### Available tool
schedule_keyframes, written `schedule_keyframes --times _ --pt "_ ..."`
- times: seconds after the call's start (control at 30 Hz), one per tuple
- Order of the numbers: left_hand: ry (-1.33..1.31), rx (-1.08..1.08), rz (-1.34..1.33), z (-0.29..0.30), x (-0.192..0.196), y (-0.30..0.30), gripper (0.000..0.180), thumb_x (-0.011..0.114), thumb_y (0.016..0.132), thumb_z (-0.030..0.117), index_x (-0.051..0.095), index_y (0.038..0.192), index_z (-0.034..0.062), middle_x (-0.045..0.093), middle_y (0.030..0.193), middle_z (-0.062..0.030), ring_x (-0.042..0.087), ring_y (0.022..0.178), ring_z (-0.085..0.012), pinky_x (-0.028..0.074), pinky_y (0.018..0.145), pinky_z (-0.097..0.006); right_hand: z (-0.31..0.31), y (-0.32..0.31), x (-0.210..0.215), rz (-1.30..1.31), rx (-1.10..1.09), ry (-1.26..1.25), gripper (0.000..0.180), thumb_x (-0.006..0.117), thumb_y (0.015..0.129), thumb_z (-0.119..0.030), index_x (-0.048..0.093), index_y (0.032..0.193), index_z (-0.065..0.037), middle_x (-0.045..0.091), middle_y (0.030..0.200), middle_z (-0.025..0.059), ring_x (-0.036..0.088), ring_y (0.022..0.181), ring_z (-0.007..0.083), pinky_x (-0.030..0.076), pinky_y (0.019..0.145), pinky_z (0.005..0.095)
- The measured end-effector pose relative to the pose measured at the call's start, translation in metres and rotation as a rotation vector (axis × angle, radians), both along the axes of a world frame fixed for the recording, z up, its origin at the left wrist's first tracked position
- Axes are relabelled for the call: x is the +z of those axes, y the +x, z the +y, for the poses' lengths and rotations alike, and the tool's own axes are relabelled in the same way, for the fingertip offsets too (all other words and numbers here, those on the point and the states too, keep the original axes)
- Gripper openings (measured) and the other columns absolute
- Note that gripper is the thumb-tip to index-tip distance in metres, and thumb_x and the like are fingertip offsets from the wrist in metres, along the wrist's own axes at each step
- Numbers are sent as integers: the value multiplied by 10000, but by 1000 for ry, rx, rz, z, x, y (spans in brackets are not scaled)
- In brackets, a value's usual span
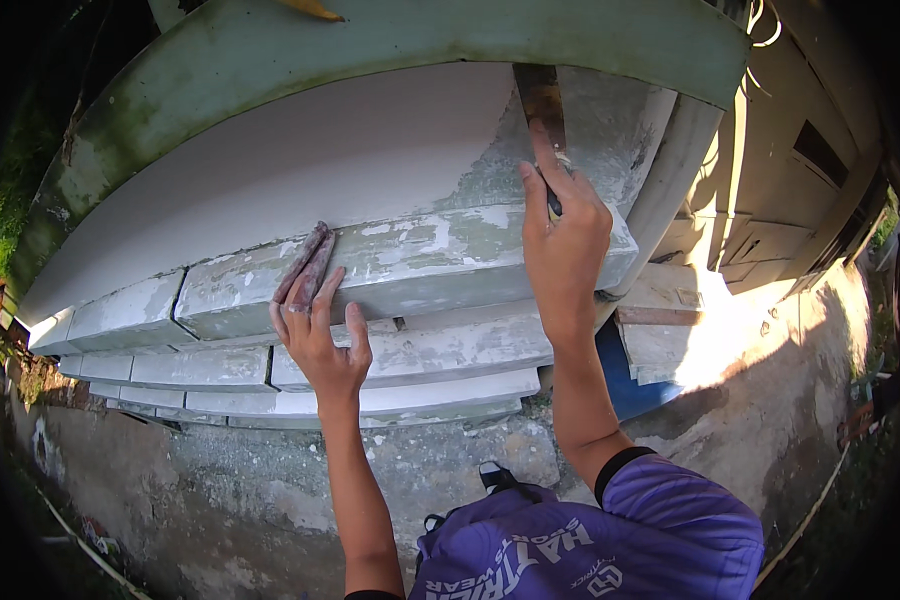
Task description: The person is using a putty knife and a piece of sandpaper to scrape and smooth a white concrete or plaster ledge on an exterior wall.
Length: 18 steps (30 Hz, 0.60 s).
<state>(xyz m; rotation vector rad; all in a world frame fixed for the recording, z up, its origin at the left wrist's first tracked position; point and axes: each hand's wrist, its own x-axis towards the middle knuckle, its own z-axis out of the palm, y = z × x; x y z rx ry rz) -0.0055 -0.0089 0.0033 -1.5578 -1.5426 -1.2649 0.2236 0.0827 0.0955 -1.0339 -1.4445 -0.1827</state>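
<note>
The right hand [570, 230] grips a putty knife [540, 92] at the far wall [380, 135]; left of it, the spread left hand [325, 350] touches a ledge [430, 262].

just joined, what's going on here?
A person's right hand grips a flat scraper, blade up at the wall, where a smooth white area meets a patchy grey-green one. The left hand is at the ledge below, holding no tool; two of its fingers look dark, coated or covered.

Scraper [542, 92] in right fingers [550, 158] over part-white surface [350, 140], left fingers [315, 265] at ledge [420, 268]
</note>
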Motion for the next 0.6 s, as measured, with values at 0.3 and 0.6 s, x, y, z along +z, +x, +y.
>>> schedule_keyframes --times 0.3,0.6 --pt "-10 -15 -8 -2 1 3 408 655 837 116 690 1243 111 617 1290 -140 532 1267 -324 272 1157 -496 1 -2 6 11 3 0 379 680 966 -130 685 1341 -181 629 745 170 580 639 238 498 650 380" --pt "-21 -31 -24 1 0 2 407 641 864 112 678 1270 114 611 1308 -139 514 1296 -317 223 1195 -509 15 -1 4 -11 -12 53 377 688 958 -163 696 1322 -261 512 702 106 545 581 254 465 563 404"
